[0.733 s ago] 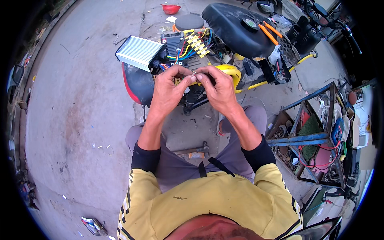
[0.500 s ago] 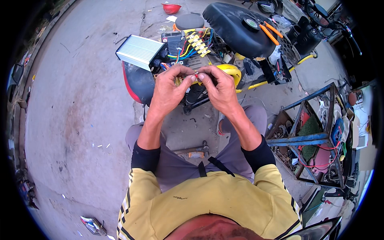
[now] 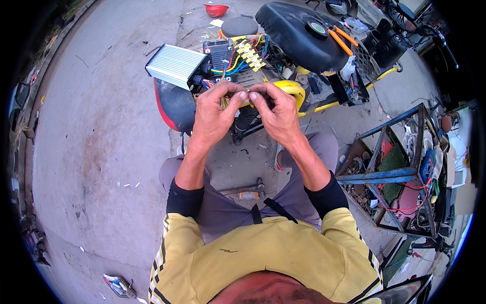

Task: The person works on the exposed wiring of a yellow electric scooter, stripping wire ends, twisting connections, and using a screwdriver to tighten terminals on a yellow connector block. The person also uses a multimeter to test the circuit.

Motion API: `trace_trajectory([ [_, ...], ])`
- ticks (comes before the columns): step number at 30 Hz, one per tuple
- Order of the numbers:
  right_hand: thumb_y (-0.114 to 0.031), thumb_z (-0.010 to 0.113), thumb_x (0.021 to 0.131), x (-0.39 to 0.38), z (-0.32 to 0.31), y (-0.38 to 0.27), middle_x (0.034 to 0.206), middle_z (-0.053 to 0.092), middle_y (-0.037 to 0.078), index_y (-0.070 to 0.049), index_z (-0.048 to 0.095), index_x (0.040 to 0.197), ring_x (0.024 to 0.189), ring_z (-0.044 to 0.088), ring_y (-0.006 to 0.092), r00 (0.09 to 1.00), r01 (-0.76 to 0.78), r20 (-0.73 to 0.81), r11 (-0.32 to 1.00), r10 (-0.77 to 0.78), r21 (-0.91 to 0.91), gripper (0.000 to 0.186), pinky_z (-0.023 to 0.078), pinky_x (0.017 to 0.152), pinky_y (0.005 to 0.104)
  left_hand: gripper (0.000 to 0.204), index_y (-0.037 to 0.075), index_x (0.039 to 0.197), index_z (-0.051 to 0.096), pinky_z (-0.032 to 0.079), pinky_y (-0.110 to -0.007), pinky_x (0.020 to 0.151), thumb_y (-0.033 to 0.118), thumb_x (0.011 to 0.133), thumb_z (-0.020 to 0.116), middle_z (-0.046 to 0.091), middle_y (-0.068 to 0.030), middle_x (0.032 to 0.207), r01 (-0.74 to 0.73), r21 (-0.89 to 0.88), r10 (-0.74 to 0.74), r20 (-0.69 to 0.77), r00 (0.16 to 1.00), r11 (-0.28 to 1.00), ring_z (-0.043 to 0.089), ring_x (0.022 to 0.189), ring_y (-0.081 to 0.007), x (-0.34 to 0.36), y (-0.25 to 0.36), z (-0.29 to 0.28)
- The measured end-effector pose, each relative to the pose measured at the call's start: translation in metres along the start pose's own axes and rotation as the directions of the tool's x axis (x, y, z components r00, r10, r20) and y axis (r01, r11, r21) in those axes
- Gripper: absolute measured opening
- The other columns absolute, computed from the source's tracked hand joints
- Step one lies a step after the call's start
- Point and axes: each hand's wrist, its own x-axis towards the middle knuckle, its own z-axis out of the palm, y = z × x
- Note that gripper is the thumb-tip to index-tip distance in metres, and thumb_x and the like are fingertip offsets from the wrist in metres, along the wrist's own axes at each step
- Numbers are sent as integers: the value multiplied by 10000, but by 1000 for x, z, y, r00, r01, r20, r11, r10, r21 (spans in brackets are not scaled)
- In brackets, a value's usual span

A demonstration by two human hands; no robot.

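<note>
Thumb and fingers pinched, my left hand [image 3: 214,111] meets my right hand [image 3: 278,112] in front of an opened vehicle frame. A tiny piece lies between the two sets of fingertips, mostly hidden and too small to name. Just beyond my left hand sits a silver finned box [image 3: 174,66] with coloured wires at its plug end. Farther on are a black module [image 3: 216,53] and a row of yellow terminals [image 3: 250,55] with several wires. A yellow frame tube [image 3: 293,89] curves behind my right fingers, above a black shock absorber [image 3: 246,119].
A black tank-shaped cover [image 3: 298,43] carries orange-handled pliers [image 3: 341,41]. On the right stands a blue metal rack [image 3: 379,177] full of parts. A hammer [image 3: 260,187] lies between my legs. The dark seat [image 3: 177,107] is at left, a red bowl-shaped thing [image 3: 216,10] far off.
Both hands stay almost in place, still pinched together. A red bit seen between the fingertips before no longer shows clearly.
</note>
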Motion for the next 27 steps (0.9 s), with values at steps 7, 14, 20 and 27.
trace_trajectory([
  [7, -71, 742, 1010, -1, -1, 1, 935, 747, 126, 12, 726, 1133, 769, 702, 189, 1000, 19, -2, 999, -19, -30, 150, 561, 706, 332, 140, -22, 1058, 761, 512, -289, 740, 112, 1018, 753, 720, -36, 912, 9, -31, -9, 15, 1000, 999, 617, 827, -101, 0, -3, 0],
  [14, -59, 742, 1002, -1, -3, 1, 947, 747, 124, 12, 723, 1126, 775, 704, 194, 1000, -21, -22, 999, 20, -41, 144, 561, 703, 329, 129, -26, 1103, 769, 543, -293, 728, 51, 1003, 746, 737, -52, 945, 20, -31, -18, 63, 998, 999, 646, 839, -97, 1, -2, 0],
  [20, -49, 767, 985, -3, 8, 3, 901, 676, 69, 14, 731, 1091, 707, 576, 145, 976, 163, -119, 977, -180, -138, 128, 475, 631, 301, 111, -38, 1056, 749, 576, -342, 776, 11, 960, 723, 760, -118, 943, 35, 13, -35, 10, 999, 999, 723, 826, -195, 2, 1, 4],
  [27, -59, 773, 973, -8, 13, 0, 928, 701, 114, 13, 728, 1076, 728, 656, 231, 984, 77, -146, 987, -97, -139, 133, 528, 651, 342, 91, -21, 1026, 747, 576, -345, 753, 30, 950, 742, 764, -113, 934, -12, 76, 16, -49, 999, 997, 729, 800, -214, 3, 0, 10],
])
